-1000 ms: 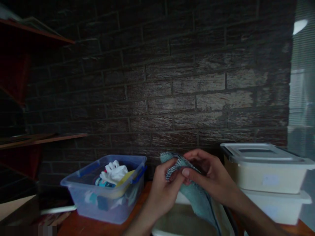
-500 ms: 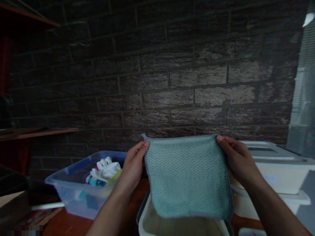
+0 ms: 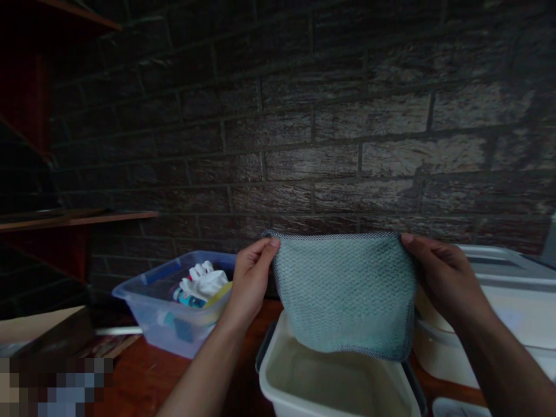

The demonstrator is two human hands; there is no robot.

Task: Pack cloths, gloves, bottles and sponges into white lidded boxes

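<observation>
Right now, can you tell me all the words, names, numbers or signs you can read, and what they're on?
None can be read.
Blue item in the clear tub: any print is too small and blurred.
Pale patch on the lidded bin: maybe a label, too blurred to read.
Green cloth: no writing shows.

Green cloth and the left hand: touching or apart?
Touching. The head view shows the left hand gripping the green cloth at its upper corner, thumb on its front.
</observation>
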